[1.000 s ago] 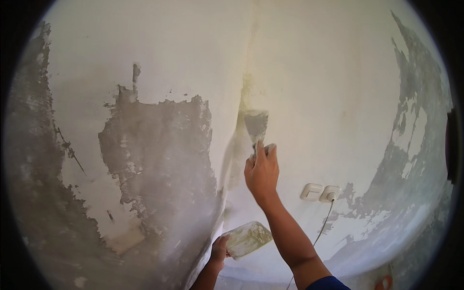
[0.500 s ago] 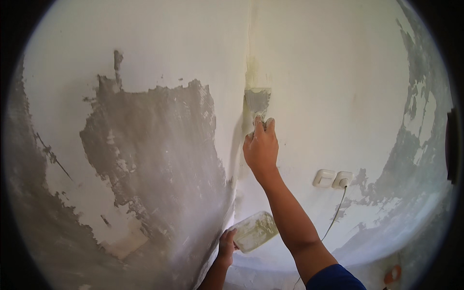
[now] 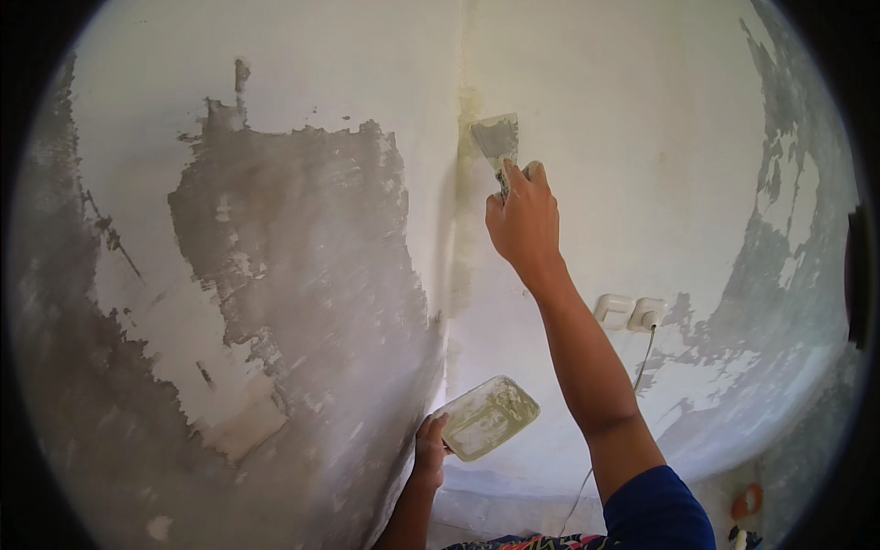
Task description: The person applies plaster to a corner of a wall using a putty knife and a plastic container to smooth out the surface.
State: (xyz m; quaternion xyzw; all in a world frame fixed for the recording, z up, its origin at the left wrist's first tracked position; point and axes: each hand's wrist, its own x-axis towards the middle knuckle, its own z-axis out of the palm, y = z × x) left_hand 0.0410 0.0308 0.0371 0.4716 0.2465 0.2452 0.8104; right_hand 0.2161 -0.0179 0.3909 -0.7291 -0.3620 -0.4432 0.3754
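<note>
My right hand (image 3: 526, 223) grips a putty knife (image 3: 497, 137) by its handle, with the wide blade pointing up at the wall just right of the corner. I cannot tell whether the blade touches the surface. Down at the foot of the corner, my left hand (image 3: 430, 445) holds a shallow rectangular tray (image 3: 490, 420) by one end. Pale, greenish putty is smeared over the inside of the tray. A yellowish, damp-looking strip (image 3: 467, 137) of filler runs down beside the corner line, left of the blade.
The left wall carries a large grey bare patch (image 3: 302, 220) with ragged white edges. On the right wall sit a light switch (image 3: 613, 312) and a socket (image 3: 648, 314) with a plugged-in cable (image 3: 645, 359) hanging down. An orange ring-shaped thing (image 3: 747, 500) lies at the lower right.
My right hand and the putty knife have moved up and slightly right, and the blade has tilted. The tray has turned, showing more of its inside. The whole view has shifted a little.
</note>
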